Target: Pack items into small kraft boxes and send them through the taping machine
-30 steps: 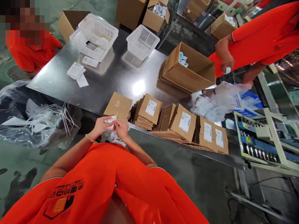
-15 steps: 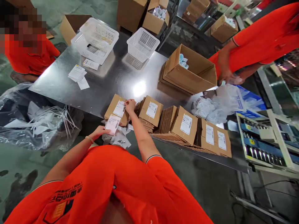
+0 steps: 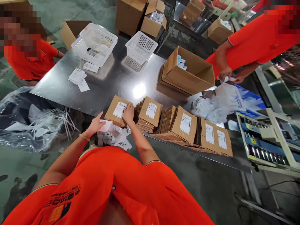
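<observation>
Brown cardboard point(image 3: 111, 112) is carrying a white label point(image 3: 119, 109). My right hand point(image 3: 128, 113) is touching it, grip unclear; apart, my left hand point(image 3: 95, 125) is holding paper point(image 3: 107, 125).

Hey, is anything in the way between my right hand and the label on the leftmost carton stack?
Nothing visible: your right hand is at the right edge of the label on the carton. Your left hand, beside a pale sheet, is on the other side.
</observation>
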`<state>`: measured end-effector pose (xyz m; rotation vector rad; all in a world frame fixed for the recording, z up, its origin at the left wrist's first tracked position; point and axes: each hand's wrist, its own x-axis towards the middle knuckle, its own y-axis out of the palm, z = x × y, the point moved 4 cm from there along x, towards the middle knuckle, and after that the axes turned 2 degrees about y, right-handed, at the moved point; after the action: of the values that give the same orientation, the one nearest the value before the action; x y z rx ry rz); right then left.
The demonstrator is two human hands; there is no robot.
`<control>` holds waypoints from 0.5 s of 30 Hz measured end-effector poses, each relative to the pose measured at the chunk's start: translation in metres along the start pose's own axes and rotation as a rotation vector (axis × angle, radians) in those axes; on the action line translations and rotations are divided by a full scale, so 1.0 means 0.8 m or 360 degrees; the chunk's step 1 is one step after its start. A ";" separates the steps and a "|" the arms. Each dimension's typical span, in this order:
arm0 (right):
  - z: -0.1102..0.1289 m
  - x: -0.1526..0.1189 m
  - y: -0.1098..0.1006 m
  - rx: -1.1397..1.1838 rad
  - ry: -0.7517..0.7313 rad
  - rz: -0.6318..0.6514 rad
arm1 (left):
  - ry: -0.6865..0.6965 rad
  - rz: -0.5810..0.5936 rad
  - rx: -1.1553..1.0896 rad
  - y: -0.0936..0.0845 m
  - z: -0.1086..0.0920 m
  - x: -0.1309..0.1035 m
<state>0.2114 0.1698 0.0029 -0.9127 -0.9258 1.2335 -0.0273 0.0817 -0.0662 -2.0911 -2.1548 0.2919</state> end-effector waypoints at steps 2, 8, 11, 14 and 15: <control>-0.023 -0.011 -0.014 0.0041 0.0189 -0.0008 | -0.0031 0.0053 0.0111 0.006 -0.009 0.015; -0.020 -0.042 -0.013 0.0169 0.0499 0.0058 | -0.0015 0.0138 0.0256 0.018 -0.020 0.014; -0.033 -0.039 -0.049 0.0268 0.0543 -0.0048 | 0.0080 0.0250 0.0063 0.022 -0.029 -0.003; -0.085 -0.027 -0.131 0.0274 0.0483 -0.0258 | 0.0155 0.0325 -0.0210 0.021 -0.038 -0.022; -0.107 -0.023 -0.162 0.0238 0.0491 -0.0316 | 0.0137 0.0333 -0.0282 0.020 -0.039 -0.028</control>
<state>0.3347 0.1327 0.0916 -0.8416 -0.6518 0.9464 -0.0043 0.0612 -0.0387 -2.3824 -1.9817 0.0291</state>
